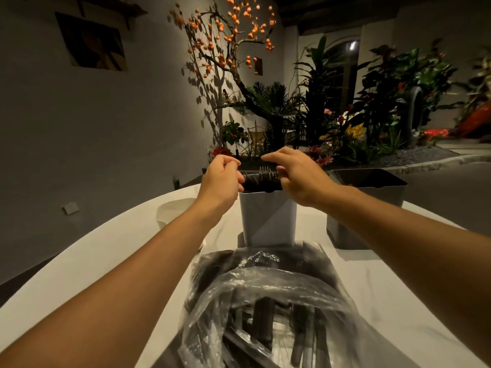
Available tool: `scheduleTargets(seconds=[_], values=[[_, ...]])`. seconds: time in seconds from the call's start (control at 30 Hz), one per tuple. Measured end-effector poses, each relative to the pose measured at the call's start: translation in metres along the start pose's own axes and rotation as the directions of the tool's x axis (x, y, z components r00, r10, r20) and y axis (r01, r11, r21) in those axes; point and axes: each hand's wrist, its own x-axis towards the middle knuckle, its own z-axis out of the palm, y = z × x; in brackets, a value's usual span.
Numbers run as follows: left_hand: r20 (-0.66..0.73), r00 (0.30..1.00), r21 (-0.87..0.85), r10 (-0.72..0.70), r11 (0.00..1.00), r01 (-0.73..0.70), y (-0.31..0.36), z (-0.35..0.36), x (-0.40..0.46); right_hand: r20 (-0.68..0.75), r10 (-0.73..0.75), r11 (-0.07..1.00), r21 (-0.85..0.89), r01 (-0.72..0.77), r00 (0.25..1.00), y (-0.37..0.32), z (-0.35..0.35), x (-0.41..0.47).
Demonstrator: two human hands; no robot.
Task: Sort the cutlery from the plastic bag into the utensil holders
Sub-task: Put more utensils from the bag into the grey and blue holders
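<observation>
Two hands up at the rim of the middle holder. Left hand (221, 179): fingers curled in, thumb against fingertips, at the holder's left top edge; looks like a pinch but can't tell if anything's in it. Right hand (295, 176): fingers bent down over the right side of the opening, touching or just above the fork tines; grip not clear either, pads hidden.

Step in hand, prob: settling forks (264, 173) into the white holder (268, 216). They stand upright, tines up, bunched at the back of the opening. To do it well: keep handles down, tines up, let them drop straight vs. leaning on the rim; steady the holder w/ one hand since it's tall and narrow and could tip if pushed sideways. Don't press on the tines.

Containers:
- white holder: centre of the table (398, 288), holds several forks; count not readable.
- grey holder (372, 208): to the right, just beside it, wider, dark inside; contents can't be seen from this angle.
- pale holder (172, 211): left, mostly hidden behind the left forearm; contents unseen.
- plastic bag (265, 301): nearest the camera, lying on the table, clear and crinkled, touching the white holder's base. Plenty of dark-handled cutlery (265, 322) inside, jumbled; types not distinguishable through the film.

Judging by the bag, most of the sort is left.
</observation>
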Motion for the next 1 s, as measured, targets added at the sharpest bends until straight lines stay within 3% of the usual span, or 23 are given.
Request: scheduleTargets(seconds=[0.17,0.27,0.43,0.5,0.57,0.67,0.73,1.0], values=[[0.044,0.999,-0.013,0.012,1.000,-0.011,0.013,-0.007,-0.041,-0.079,0.003,0.996,0.091,0.004,0.997,-0.019,-0.029,-0.032],[0.069,0.997,0.020,0.018,1.000,-0.020,0.018,-0.011,-0.074,-0.018,-0.025,0.982,0.186,0.028,1.000,-0.041,-0.043,-0.061],[0.142,0.990,0.065,0.017,0.998,-0.027,0.008,-0.019,-0.131,0.344,-0.076,0.972,0.235,-0.008,0.936,-0.077,-0.050,-0.113],[0.166,0.984,0.159,0.073,0.982,-0.099,-0.002,-0.019,-0.154,0.560,-0.045,0.966,0.235,-0.107,0.827,-0.084,-0.045,-0.132],[0.199,0.971,0.271,0.130,0.945,-0.181,-0.016,-0.016,-0.174,0.684,-0.035,0.996,0.085,-0.032,0.728,-0.084,-0.036,-0.148],[0.240,0.950,0.351,0.201,0.894,-0.278,-0.040,-0.008,-0.191,0.686,-0.025,0.961,-0.185,0.207,0.727,-0.076,-0.017,-0.166],[0.235,0.947,0.381,0.220,0.875,-0.298,-0.056,-0.005,-0.195,0.672,-0.035,0.931,-0.247,0.269,0.740,-0.068,-0.007,-0.173],[0.319,0.927,0.347,0.196,0.886,-0.307,-0.078,-0.016,-0.201,0.508,-0.112,0.985,-0.057,0.163,0.854,-0.052,0.021,-0.190]])
